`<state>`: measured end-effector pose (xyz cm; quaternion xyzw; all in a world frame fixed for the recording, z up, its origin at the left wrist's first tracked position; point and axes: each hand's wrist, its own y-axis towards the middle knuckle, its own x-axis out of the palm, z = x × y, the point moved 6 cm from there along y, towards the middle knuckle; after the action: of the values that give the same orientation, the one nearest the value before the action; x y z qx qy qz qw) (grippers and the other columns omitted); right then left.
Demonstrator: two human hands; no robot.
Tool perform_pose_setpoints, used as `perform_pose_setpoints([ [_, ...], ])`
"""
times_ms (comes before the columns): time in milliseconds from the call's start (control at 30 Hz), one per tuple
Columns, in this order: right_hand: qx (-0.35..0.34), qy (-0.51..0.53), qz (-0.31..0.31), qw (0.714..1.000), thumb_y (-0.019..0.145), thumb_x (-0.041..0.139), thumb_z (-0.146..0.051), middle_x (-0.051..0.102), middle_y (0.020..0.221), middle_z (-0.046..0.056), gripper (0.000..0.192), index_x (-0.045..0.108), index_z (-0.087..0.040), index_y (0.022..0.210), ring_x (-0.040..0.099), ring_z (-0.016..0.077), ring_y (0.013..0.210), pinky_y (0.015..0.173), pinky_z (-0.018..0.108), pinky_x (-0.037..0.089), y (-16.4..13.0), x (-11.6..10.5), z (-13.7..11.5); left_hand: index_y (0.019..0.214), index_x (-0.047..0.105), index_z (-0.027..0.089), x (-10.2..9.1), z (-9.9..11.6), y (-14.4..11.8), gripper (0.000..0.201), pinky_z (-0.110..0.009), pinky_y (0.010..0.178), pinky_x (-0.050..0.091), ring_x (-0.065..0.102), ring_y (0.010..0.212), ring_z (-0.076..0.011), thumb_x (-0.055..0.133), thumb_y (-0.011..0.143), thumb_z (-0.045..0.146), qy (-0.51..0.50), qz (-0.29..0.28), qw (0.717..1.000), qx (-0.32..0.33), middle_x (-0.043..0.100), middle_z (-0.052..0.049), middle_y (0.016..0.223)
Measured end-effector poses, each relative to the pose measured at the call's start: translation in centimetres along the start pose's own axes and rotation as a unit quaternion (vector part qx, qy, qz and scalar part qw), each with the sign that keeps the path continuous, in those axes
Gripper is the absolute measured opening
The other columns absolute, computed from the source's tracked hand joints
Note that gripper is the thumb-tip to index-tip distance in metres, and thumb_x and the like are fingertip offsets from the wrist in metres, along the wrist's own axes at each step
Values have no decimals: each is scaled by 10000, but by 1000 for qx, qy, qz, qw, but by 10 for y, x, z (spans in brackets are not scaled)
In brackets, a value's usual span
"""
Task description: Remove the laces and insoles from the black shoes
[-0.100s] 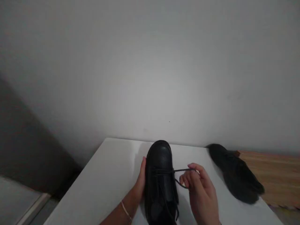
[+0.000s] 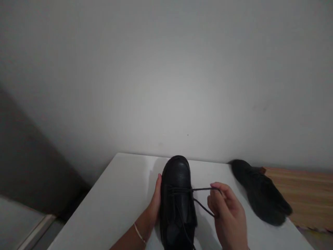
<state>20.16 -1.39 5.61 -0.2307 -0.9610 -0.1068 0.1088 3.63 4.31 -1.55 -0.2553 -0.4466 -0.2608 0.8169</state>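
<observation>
**Black shoe on a white tabletop, lace held out to the right**

A white tabletop (image 2: 114, 205) fills the lower part of the view, its far edge meeting a plain, pale grey wall (image 2: 166, 76). The light is dim. To the left the tabletop drops away to a dark floor area, and at the far right a strip of light wooden surface (image 2: 307, 194) sits beside the tabletop.

A black shoe (image 2: 177, 177) stands near the middle of the tabletop, toe pointing away toward the wall, its open top facing the camera; what lies inside the opening is too dark to tell. The left hand (image 2: 156, 203) lies flat against the shoe's left side, fingers extended along it, a thin bracelet (image 2: 139, 233) on the wrist. The right hand (image 2: 227, 215) is just right of the shoe, fingers curled and pinching a thin black lace (image 2: 201, 189), which runs taut from the shoe's eyelets out to the fingertips; a second strand slopes down from the shoe to the same hand.

A second black shoe (image 2: 261, 192) lies on its side at the right end of the tabletop, well apart from the hands, reaching toward the wooden surface.
</observation>
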Motion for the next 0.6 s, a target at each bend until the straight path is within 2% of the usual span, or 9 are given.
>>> perform_pose_setpoints([
  [100,-36,-69,77,994,778,814,-479,507,616,-59,376,700,-186,983,406,99,556,504,213,329,1,-19,-7,1123,751,39,-2,1,-1,924,-371,734,543,733,630,-265,348,879,833,-5,0,1000,4,798,-138,739],
  [200,-38,-50,132,989,779,813,-496,593,671,-35,380,695,-210,1001,481,112,622,565,209,390,0,-26,-15,1261,691,32,0,1,-2,944,-403,816,533,746,679,-283,338,889,825,-10,-7,1000,-1,808,-152,802],
  [300,-7,64,95,993,813,779,-521,529,594,-52,348,685,-210,937,481,109,589,566,206,421,1,-15,-19,1304,661,23,4,1,-4,968,-404,805,535,752,698,-291,324,888,829,-16,-17,1000,-10,808,-162,813],
  [433,42,183,25,982,908,676,-498,258,531,-108,295,663,-216,819,239,78,452,426,179,302,1,0,-25,1272,678,5,5,0,-3,996,-395,766,541,753,686,-295,315,876,844,-17,-25,999,-15,805,-178,806],
  [600,72,156,-61,983,862,717,-491,307,541,-76,329,660,-204,713,281,94,473,431,220,316,-15,0,-42,1270,682,10,1,-1,-1,999,-415,806,541,747,669,-292,323,867,851,-22,-28,999,-16,804,-170,799],
])
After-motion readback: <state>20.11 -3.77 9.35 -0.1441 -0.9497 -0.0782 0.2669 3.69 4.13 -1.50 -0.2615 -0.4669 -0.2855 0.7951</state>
